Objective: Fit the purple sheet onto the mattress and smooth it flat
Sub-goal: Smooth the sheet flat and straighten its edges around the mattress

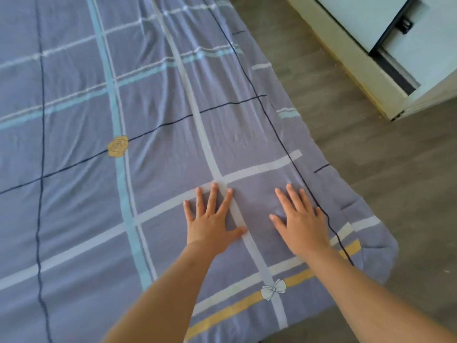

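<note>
While both palms lie flat near the bed's right corner, best to press evenly and sweep outward instead of dragging. Nearest the camera: a white bow print (273, 289) and a yellow band (247, 303) running toward the lower edge, cloth there reading fairly taut. Just beyond, left hand (212, 220) spread wide, fingers apart and gripping nothing, thumb resting on a pale stripe (243, 219). Beside it, right hand (300, 225) likewise splayed and empty, outer fingers touching the thin dark line (279, 137) that runs along the right side. Purple sheet (160, 120) covering the whole mattress top, right border draped over the side toward the grey floor (395, 157) (mattress itself hidden under the cloth, so tucking cannot be judged). Small gathers (351, 204) visible at the hanging edge beyond the right hand; worth easing these toward the corner with light pressure, then pulling down over the side. Further out, soft creases (237, 142) ahead of the fingertips, fanning toward the yellow rose print (118, 146); a long stroke away from the body, hands parting as they go, likely to flatten these without bunching new folds. Farther still, faint ripples across the upper plaid, calling for another pass from a new stance. At far right, a pale cabinet (395, 33) standing well apart from the bed.
</note>
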{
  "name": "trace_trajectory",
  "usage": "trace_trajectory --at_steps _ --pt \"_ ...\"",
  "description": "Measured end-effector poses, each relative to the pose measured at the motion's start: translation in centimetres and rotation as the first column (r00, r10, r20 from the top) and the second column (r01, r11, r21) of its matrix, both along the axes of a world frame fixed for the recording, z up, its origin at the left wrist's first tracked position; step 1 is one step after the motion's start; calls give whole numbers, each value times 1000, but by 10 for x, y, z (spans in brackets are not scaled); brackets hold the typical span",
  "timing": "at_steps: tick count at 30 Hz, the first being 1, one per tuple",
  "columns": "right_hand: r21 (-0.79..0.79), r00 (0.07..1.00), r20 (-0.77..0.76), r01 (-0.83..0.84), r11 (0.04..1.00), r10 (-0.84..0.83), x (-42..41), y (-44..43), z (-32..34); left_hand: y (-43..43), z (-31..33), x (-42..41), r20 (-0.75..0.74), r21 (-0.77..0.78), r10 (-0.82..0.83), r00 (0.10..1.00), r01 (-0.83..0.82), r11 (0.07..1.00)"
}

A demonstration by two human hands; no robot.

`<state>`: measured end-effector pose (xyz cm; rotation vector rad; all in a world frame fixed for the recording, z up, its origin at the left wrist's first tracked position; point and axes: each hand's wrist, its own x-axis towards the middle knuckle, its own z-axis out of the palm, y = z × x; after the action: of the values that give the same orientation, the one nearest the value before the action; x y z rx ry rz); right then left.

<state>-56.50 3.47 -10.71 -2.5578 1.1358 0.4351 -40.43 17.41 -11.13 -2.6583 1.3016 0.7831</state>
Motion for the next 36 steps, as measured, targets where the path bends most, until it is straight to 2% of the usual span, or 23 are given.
trace_trajectory --at_steps 6,9,12,17,19,23,25,28,31,36 --pt "-14 991 -127 25 1000 -27 32 -12 26 -10 20 13 31 -2 -67 997 67 998" --pt "23 994 -102 -24 999 26 70 -10 31 -5 25 34 38 -80 87 995 -84 993" --pt "154 985 -126 -100 983 120 82 -7 23 5 19 44 -30 37 199 980 -198 980" --pt "155 982 -161 -71 985 96 76 -14 22 -3 20 36 -86 101 141 986 -132 986" --pt "202 976 -203 -34 979 76 77 -12 26 -4 29 30 -126 128 109 986 -93 987" --pt "356 943 -300 -27 934 141 96 -29 59 -3 49 38 -262 160 89 961 -48 986" --pt "423 951 -270 -26 906 153 119 -47 86 -14 71 57 -293 138 105 950 -67 988" --pt "393 981 -131 -82 916 144 158 -81 126 -54 115 93 -264 30 167 950 -165 986" --pt "357 986 -8 -154 921 168 183 -116 161 -102 161 115 -249 -73 288 925 -315 946" --pt "299 963 79 -270 915 258 186 -209 233 -186 241 99 -251 -123 433 866 -472 873"
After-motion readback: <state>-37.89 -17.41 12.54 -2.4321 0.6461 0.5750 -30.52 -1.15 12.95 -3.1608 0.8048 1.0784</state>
